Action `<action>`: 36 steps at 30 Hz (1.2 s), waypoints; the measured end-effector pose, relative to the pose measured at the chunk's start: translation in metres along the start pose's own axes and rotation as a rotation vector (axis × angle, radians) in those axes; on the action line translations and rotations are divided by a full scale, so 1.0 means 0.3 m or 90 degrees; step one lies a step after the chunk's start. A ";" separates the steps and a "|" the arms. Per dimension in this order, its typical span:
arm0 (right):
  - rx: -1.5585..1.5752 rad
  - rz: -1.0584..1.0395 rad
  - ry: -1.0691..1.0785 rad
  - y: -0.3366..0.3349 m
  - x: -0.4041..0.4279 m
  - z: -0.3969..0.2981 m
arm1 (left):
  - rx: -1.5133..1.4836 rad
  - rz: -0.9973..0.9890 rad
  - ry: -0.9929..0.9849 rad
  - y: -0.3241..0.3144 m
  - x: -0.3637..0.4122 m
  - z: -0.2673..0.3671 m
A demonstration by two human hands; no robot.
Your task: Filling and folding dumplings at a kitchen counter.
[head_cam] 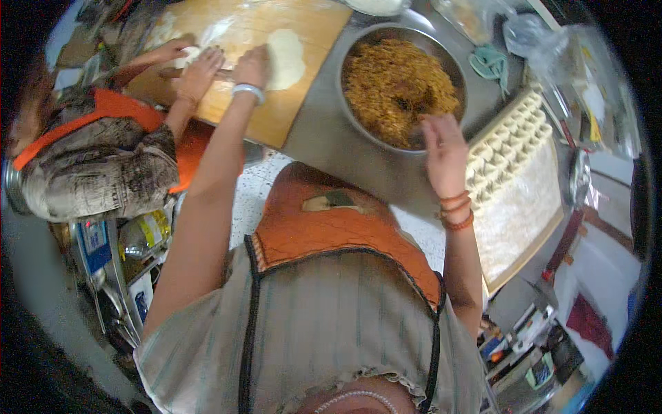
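Note:
My left hand (252, 67), with a pale bracelet at the wrist, is over the wooden board, at the left edge of a flat, pale sheet of dough (286, 59). Blur hides whether its fingers grip the dough. Over the near right rim of a large steel bowl (345, 111) hovers my right hand (444, 150), its fingers bent and orange bead bracelets at the wrist. Orange-brown chopped filling (393, 77) lies in the bowl, with a dark hollow near my fingers. Whether those fingers hold anything is unclear.
A co-worker's hands (199, 72) work dough with a rolling pin (225, 74) on the wooden board (264, 121) at left. To the right, rows of folded dumplings (507, 147) fill part of a floured tray (517, 227). A green cloth (487, 62) and plastic bags (527, 36) lie beyond the bowl.

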State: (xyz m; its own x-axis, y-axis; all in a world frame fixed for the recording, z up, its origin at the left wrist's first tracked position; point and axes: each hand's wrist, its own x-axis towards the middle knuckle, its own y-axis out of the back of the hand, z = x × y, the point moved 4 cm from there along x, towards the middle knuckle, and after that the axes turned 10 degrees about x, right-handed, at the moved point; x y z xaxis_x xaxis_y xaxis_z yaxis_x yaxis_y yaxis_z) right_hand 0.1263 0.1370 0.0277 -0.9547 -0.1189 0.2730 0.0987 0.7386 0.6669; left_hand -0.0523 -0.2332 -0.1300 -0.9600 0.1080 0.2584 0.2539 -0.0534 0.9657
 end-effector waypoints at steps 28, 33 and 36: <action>0.379 0.176 -0.370 -0.017 -0.175 0.192 | -1.203 -0.405 0.460 0.440 -0.397 0.285; 0.450 0.232 -0.398 0.180 -0.181 0.173 | -1.226 -0.513 0.203 0.673 -0.371 0.326; 0.281 0.163 -0.282 0.244 -0.180 0.169 | -1.450 -0.515 -0.004 0.763 -0.327 0.382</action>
State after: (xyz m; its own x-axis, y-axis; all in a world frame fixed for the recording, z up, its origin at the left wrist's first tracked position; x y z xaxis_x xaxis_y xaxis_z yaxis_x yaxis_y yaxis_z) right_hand 0.1709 0.2312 0.0264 -0.9507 0.3098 0.0117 0.3030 0.9204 0.2473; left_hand 0.1134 -0.1424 0.0684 -0.7614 0.6482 0.0109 -0.4813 -0.5540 -0.6793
